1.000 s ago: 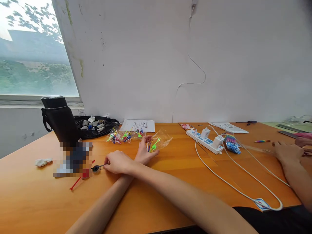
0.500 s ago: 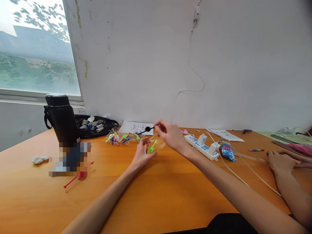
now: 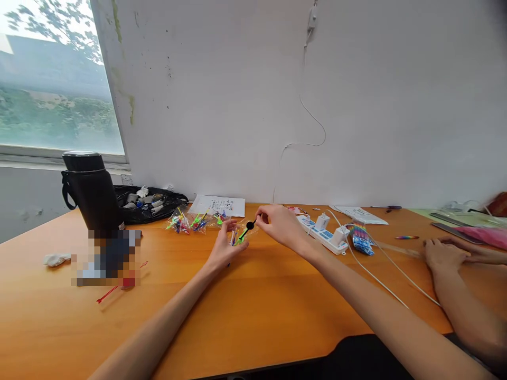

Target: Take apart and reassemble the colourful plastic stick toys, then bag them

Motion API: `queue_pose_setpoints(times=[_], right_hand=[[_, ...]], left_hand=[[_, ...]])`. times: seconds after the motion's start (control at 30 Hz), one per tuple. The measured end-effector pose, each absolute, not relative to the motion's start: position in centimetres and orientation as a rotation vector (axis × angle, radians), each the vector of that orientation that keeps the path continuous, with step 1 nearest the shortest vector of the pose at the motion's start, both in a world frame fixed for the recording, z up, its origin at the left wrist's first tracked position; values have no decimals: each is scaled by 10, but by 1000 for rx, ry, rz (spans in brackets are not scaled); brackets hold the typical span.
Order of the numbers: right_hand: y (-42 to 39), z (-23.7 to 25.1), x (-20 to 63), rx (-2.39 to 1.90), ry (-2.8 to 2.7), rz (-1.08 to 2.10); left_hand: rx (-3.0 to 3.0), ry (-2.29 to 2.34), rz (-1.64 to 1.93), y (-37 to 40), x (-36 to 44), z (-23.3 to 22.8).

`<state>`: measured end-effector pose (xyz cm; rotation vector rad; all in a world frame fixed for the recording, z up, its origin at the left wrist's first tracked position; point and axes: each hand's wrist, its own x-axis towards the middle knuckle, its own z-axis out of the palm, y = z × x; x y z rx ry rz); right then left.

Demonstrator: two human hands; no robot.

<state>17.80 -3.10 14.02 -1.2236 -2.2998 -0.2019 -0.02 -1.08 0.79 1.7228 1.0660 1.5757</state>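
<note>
My right hand (image 3: 280,226) pinches one end of a thin black plastic stick (image 3: 249,226) with a round disc at its middle. The stick slants down to the left, its lower end over the clear plastic bag (image 3: 240,233); I cannot tell whether that end is inside. My left hand (image 3: 225,247) has its fingers curled round the bag, which holds bright green and blue plastic sticks. To the left on the table lies a red arrow-shaped stick (image 3: 106,294), partly blurred out. Behind my left hand are several small clear bags of coloured sticks (image 3: 200,221).
A black thermos (image 3: 92,195) stands at the left before a black plastic bag (image 3: 174,200) of odds and ends. A white power strip (image 3: 325,235) with cables lies right of my hands. Another person's hands (image 3: 446,256) rest at the far right.
My right hand has tilted the black stick, bringing its free end down to the plastic bag. My left hand keeps its hold. The whole view has shifted slightly.
</note>
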Motion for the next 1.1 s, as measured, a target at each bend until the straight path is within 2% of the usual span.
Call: queue_pose_setpoints(times=[0.33,0.6,0.77,1.1], right_hand=[[-28,151,194,-1333,-2076,-484],[-31,141,181,-1173,-2336,-16],[-27,128,180,-1026,-2536,145],[-34,127,169,-1096,-2343,94]], left_hand=[[1686,1142,1592,-11,-2,12],[1754,1118,1585,-15,1,13],[1779,1083,1575,-14,3,9],[1774,1157,1576,-13,3,9]])
